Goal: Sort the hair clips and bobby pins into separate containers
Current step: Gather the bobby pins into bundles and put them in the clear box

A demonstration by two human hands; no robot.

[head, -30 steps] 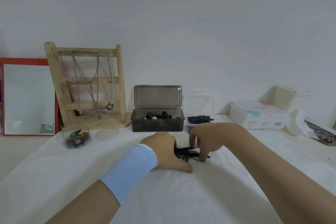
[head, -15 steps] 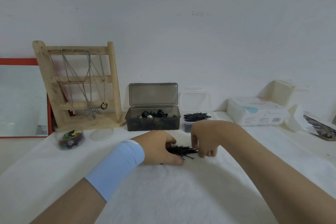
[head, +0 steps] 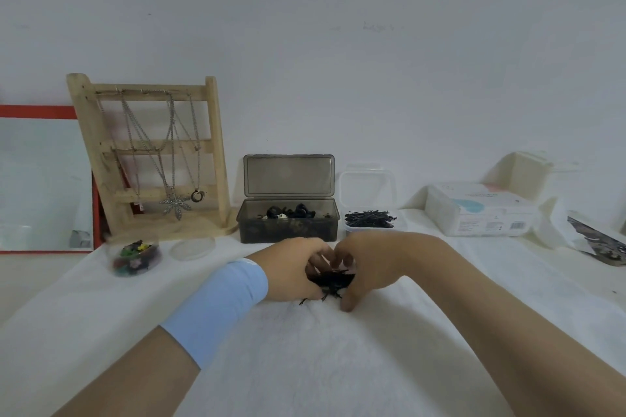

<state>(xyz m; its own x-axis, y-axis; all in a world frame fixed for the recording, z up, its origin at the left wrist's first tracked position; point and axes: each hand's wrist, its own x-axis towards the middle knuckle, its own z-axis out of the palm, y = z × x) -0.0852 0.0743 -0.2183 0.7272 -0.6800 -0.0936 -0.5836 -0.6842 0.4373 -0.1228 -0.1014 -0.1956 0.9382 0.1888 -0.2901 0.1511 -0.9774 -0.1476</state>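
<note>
A bunch of black bobby pins (head: 330, 279) lies on the white cloth between my two hands. My left hand (head: 291, 269) curls round the bunch from the left and my right hand (head: 367, 264) curls round it from the right, thumb down on the cloth. Behind them stands a dark smoky box (head: 288, 230) with its lid up, holding black hair clips (head: 294, 211). To its right a small clear tub (head: 369, 230) is heaped with bobby pins (head: 369, 218); its lid stands behind it.
A round clear tub of coloured clips (head: 135, 256) and its loose lid (head: 192, 247) sit at the left. A wooden necklace stand (head: 152, 159) and a red-framed mirror (head: 44, 179) lean at the back left. A white wipes pack (head: 481, 210) lies at the right.
Both hands have closed in from either side and gathered the spread-out bobby pins into a tight bunch held between them.
</note>
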